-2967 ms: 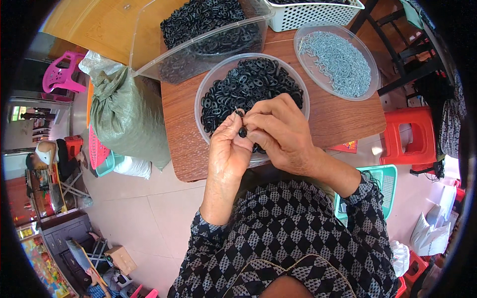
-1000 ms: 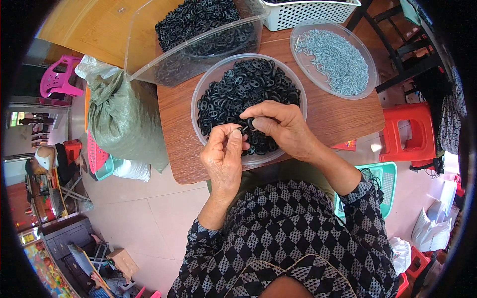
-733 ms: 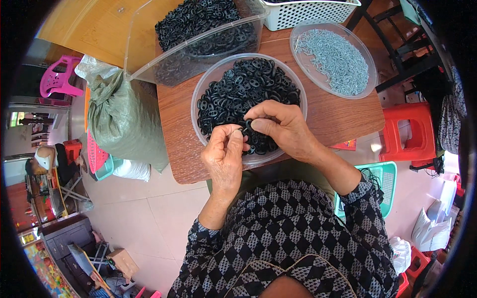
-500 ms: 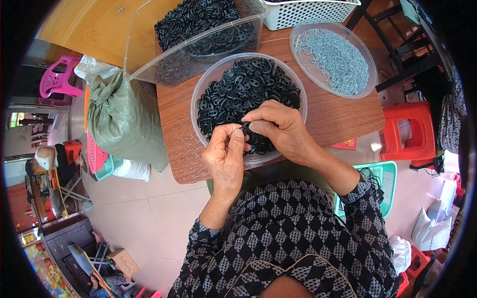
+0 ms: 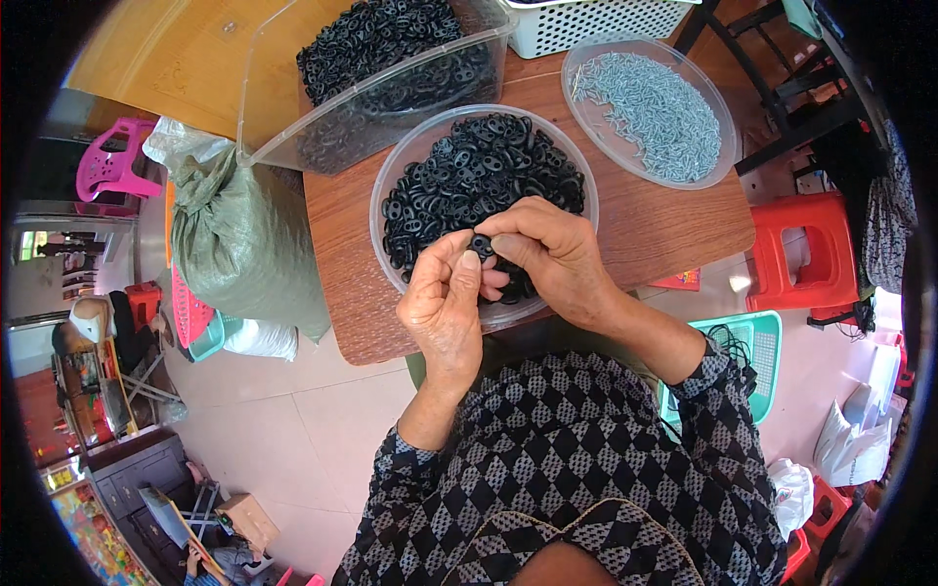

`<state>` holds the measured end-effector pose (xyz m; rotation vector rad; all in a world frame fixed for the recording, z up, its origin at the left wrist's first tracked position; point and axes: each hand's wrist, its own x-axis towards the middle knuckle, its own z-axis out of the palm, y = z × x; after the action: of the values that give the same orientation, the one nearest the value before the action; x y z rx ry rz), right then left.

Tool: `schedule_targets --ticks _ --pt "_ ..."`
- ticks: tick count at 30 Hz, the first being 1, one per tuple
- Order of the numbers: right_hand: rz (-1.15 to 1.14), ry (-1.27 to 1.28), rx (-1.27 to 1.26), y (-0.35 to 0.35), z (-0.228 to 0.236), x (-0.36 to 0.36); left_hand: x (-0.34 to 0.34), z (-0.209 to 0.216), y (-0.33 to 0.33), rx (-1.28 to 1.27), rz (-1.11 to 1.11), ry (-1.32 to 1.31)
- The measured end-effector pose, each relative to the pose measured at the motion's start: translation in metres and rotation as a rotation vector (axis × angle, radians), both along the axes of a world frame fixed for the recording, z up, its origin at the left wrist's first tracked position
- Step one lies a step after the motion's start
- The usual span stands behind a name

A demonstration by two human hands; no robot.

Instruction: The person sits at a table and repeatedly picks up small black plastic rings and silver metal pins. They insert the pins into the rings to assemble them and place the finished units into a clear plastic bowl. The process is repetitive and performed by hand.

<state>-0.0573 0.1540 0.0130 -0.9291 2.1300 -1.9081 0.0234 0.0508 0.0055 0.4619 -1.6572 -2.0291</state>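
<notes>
A small black two-holed oval piece (image 5: pixel 481 244) is pinched between my left hand (image 5: pixel 445 298) and my right hand (image 5: pixel 555 252). Both hands are closed, fingertips meeting over the near part of a round clear tub (image 5: pixel 379 230). Many similar black pieces (image 5: pixel 469 176) fill that tub. Whether a screw is also between my fingers cannot be made out. To the right of the tub, a shallow round plastic dish (image 5: pixel 721 164) holds a heap of small silvery screws (image 5: pixel 650 112).
Behind the tub, a clear rectangular bin (image 5: pixel 256 127) holds more black pieces. A white perforated basket (image 5: pixel 596 27) stands at the table's back. A tied green sack (image 5: pixel 249 234) stands left of the wooden table (image 5: pixel 337 293); a red stool (image 5: pixel 801 254) and green basket (image 5: pixel 767 381) are at the right.
My right fingers have come in to meet the left ones, and the black piece now shows face up between them. The view has shifted slightly.
</notes>
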Motion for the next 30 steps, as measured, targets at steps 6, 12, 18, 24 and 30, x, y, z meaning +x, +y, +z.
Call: schedule_targets --ticks 6,12,18,24,30 --pt "-0.002 -0.02 0.009 0.002 0.001 -0.001 -0.001 -0.001 0.005 0.003 -0.001 0.012" --pt "0.004 0.021 0.036 0.003 0.0 -0.004 -0.001 -0.001 0.0 -0.018 -0.086 0.001" --pt "0.028 -0.151 0.034 0.004 0.002 -0.003 0.0 0.002 -0.001 0.003 -0.142 -0.047" --pt "0.03 -0.211 -0.009 0.005 0.0 -0.005 0.001 0.002 -0.004 0.002 -0.164 -0.056" --pt "0.023 -0.152 0.054 0.005 0.003 -0.006 0.003 0.007 -0.007 -0.021 -0.171 -0.094"
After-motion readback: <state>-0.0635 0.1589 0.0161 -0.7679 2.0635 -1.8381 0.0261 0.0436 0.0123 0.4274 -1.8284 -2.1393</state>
